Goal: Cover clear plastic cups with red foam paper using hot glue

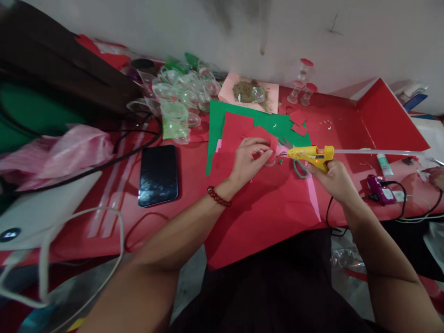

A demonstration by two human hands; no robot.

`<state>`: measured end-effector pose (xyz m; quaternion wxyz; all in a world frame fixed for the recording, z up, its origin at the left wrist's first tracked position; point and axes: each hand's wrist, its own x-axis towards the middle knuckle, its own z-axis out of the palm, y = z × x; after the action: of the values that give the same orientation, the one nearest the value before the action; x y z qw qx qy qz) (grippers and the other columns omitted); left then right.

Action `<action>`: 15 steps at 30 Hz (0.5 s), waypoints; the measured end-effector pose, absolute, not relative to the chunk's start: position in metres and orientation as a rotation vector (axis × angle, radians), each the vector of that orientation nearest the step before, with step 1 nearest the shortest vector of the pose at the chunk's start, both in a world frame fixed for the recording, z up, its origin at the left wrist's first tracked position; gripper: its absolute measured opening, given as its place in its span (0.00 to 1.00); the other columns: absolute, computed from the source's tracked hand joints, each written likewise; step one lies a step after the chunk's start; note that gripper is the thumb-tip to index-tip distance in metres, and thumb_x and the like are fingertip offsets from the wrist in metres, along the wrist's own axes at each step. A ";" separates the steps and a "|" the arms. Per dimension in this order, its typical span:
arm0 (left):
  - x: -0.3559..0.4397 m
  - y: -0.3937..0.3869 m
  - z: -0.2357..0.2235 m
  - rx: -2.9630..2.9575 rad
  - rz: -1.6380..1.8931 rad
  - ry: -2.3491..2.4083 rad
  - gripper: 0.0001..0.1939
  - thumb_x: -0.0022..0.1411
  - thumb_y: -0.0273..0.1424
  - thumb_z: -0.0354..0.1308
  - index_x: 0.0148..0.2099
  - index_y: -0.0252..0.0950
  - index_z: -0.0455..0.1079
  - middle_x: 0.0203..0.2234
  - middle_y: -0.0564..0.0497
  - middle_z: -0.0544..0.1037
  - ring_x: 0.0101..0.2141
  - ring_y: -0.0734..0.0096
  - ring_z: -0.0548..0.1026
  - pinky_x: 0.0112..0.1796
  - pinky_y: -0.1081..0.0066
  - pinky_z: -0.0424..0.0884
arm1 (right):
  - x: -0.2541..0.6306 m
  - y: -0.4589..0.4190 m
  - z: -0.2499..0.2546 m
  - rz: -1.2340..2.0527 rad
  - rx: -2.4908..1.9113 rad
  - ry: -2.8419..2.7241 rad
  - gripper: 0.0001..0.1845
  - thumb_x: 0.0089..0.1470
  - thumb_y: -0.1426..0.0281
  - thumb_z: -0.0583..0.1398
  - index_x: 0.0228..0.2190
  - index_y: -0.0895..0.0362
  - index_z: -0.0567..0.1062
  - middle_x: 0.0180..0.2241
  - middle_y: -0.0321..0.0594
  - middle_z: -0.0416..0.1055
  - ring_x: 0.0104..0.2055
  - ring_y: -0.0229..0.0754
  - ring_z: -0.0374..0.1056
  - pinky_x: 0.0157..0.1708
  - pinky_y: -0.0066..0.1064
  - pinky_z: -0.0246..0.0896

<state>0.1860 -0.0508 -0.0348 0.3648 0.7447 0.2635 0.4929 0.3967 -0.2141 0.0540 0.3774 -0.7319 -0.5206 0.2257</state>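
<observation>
My right hand (335,180) is wrapped round the handle of a yellow hot glue gun (307,155). A long translucent glue stick (378,152) runs out of its back to the right. The gun's nozzle points left, close to the fingers of my left hand (248,159). That hand is closed, thumb and fingers pinching a small red paper piece (274,144). Just under the fingertips shows the round rim of a clear plastic cup (270,163); how far the hand grips it is hidden. Grey-handled scissors (300,169) lie beneath the gun, and red paper sheets (263,208) spread below.
Clear plastic cups (183,95) are heaped at the back left. Sand (248,91) lies on pink paper behind a green sheet (215,138). Several red-capped cup pieces (307,92) stand by the wall. A phone (158,175) is left; a purple adapter (380,188) and another person's hand (436,178) are right.
</observation>
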 end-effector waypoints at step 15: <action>0.187 -0.050 -0.034 1.950 1.232 0.723 0.11 0.69 0.42 0.67 0.35 0.44 0.82 0.43 0.47 0.87 0.49 0.57 0.83 0.56 0.51 0.77 | 0.394 -0.209 0.051 0.481 -1.962 -1.440 0.23 0.58 0.51 0.64 0.45 0.55 0.81 0.42 0.50 0.85 0.44 0.57 0.80 0.42 0.45 0.71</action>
<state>0.1865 -0.0497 -0.0336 0.3542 0.7543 0.2799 0.4767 0.3940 -0.2087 0.0515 0.3243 -0.7482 -0.5489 0.1836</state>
